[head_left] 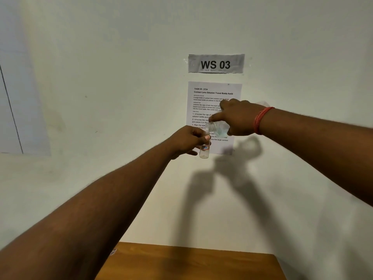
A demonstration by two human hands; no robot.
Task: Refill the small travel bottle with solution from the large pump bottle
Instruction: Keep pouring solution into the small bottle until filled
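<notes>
In the head view, both my arms were stretched out in front of a pale wall [101, 77], well above the wooden table [191, 263] at the near edge. My left hand [188, 141] gripped the small travel bottle [204, 151] near its top, fingers curled round it, holding it upright with its mouth open. My right hand [237, 118], with a red thread band [262, 120] at the wrist, was clamped round the large clear bottle [217, 128], tipped so its open neck pointed left and down, just above the small bottle's mouth. I could not tell whether the two touched. Behind my hands a printed task sheet [215, 93] hung on the wall, under a sign reading WS 03 [216, 64].
</notes>
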